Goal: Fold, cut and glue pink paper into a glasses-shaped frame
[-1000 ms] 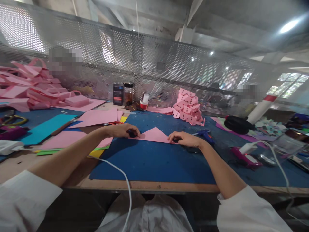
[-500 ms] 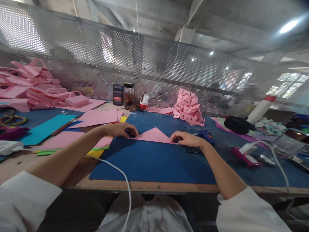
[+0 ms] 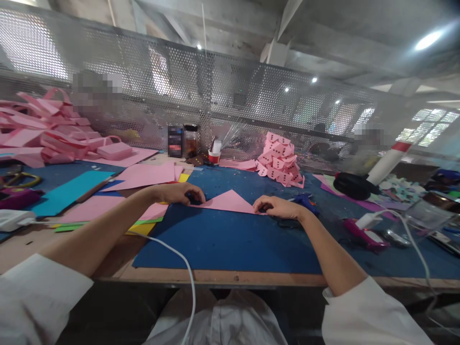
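A pink sheet of paper point(image 3: 231, 202), triangular in outline, lies on the blue mat point(image 3: 230, 244) with its peak pointing away from me. My left hand point(image 3: 181, 193) grips its left corner, fingers curled. At the opposite corner, the fingertips of my right hand point(image 3: 276, 206) pinch the paper. Both corners are partly hidden beneath the fingers. Just beyond my right hand lies a blue glue gun point(image 3: 306, 203), partly covered by that hand and wrist.
Pink paper strips and baskets point(image 3: 53, 127) heap up at the left. Dotted pink pieces point(image 3: 280, 160) are piled at the back. A white cable point(image 3: 189, 268) crosses the table's front edge. A metal mesh screen point(image 3: 230, 86) stands behind; blurred people show through it.
Almost nothing differs. My left hand has shifted very slightly; the paper and my right hand stay in place.
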Available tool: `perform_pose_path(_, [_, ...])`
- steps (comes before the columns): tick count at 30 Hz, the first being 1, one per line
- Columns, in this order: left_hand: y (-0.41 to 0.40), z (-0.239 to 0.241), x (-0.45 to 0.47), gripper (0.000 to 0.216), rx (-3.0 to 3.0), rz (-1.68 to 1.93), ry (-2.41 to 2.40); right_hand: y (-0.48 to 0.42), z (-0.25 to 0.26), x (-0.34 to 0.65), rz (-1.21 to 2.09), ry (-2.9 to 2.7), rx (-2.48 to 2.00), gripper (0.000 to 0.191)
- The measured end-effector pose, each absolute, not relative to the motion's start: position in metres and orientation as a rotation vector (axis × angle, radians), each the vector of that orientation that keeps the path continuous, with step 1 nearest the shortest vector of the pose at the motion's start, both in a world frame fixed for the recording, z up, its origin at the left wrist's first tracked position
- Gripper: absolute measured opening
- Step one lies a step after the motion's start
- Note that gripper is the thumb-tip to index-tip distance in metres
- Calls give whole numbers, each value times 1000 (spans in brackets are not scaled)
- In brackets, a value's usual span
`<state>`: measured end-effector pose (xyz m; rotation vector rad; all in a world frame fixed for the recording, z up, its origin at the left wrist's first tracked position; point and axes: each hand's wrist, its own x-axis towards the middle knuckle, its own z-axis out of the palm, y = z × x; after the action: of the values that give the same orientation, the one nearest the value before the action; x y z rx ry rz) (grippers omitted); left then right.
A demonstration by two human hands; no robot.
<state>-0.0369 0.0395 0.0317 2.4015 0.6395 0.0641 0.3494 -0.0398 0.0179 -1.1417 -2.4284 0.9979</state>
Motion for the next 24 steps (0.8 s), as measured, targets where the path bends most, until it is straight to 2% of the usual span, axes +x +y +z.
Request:
perform_pose_path(5, [39,32,-37,50,2405,63,659,-40,17,348,971,-2409,-1168,46])
perform_pose_path(11, [39,32,-36,52,2481,59,712,-44,15,341,882,-2360,-1207,20])
perform_pose_path(14, [40,27,-36,49,2481,99,719,-46,13,337,837,-2346,-1227,23])
perform_pose_path(19, [34,18,-25,28,2449,217,839,-46,10,334,746,-2339,-1249,20])
perform_pose_path(24, [20,14,-9,28,2554,336,866,-49,11,330,666,-2340,-1261,16])
